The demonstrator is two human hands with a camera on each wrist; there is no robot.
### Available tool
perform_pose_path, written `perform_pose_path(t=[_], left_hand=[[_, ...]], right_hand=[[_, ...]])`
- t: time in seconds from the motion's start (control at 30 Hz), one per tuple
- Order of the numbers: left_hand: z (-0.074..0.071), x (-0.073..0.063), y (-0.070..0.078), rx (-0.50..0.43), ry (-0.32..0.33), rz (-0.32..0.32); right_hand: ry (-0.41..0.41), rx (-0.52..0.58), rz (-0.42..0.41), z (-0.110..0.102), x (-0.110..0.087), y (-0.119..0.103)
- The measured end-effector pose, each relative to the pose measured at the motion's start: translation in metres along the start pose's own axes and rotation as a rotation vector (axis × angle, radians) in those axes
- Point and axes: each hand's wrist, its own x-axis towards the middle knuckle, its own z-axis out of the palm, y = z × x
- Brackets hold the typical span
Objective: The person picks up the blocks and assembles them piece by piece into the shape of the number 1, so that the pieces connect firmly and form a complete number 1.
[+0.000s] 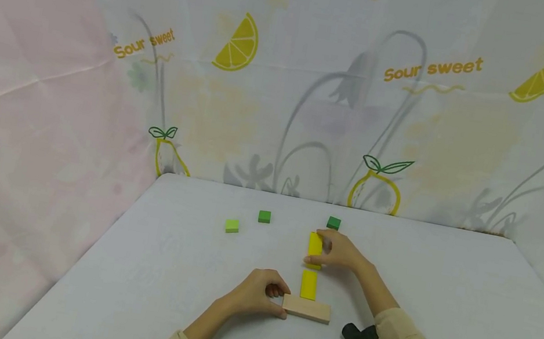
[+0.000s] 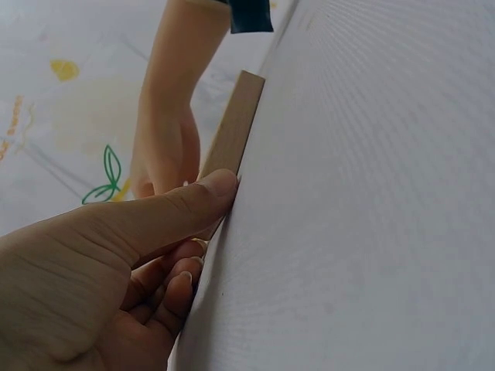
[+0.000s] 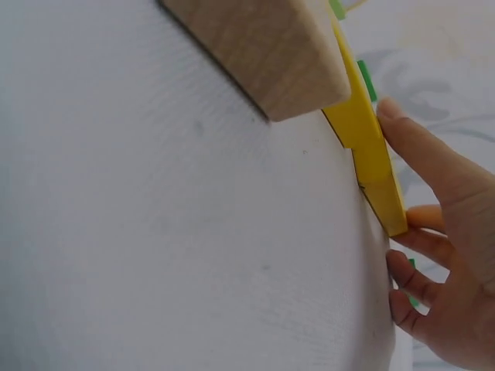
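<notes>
My left hand (image 1: 253, 293) pinches the left end of a plain wooden block (image 1: 309, 310), thumb on its near side. The block lies crosswise on the table; in the left wrist view the thumb tip presses against this wooden block (image 2: 238, 124). Just beyond it, a yellow block (image 1: 308, 285) points away from me. Farther out in the same line lies a second yellow block (image 1: 315, 246), which my right hand (image 1: 341, 251) grips lengthwise, thumb at the near end and a finger at the far end. The right wrist view shows both yellow blocks nearly end to end.
Three small green blocks sit at the back: a light green one (image 1: 232, 226), a mid-green one (image 1: 264, 217) and a dark green one (image 1: 333, 223) just beyond my right hand. A lemon-printed cloth (image 1: 271, 105) hangs behind the white table (image 1: 157, 269).
</notes>
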Motion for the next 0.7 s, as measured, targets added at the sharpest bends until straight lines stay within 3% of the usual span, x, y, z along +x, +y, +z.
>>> perform_pose_path(t=[0.7], left_hand=[[-0.0003,0.0001,0.0021,-0.006,-0.007,-0.007]], right_hand=[[-0.003,-0.037,-0.027,0.0027,-0.0103,-0.0054]])
